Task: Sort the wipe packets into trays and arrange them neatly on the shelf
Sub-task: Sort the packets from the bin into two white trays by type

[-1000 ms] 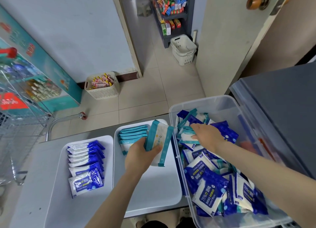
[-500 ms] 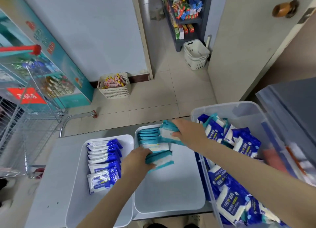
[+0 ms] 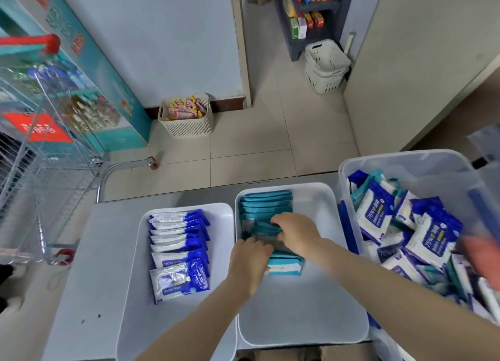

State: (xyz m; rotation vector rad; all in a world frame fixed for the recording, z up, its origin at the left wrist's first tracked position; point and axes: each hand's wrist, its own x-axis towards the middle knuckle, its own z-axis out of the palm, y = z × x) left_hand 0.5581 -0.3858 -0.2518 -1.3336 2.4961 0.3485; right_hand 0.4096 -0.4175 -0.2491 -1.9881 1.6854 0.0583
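A white tray on the left holds a row of blue wipe packets. The middle white tray holds a row of teal wipe packets at its far end. My right hand lies over the near part of that row, fingers and thumb curled round a teal packet. My left hand grips the left end of the nearest teal packet. On the right, a clear plastic bin is full of mixed blue and teal packets.
Both trays sit on a grey table. A wire shopping cart stands to the left. On the floor beyond are a cream basket of snacks and stacked white baskets beside a stocked shelf.
My right hand has carried a teal packet from the bin to the middle tray's row. My left hand has laid its teal packet at the near end of that row.
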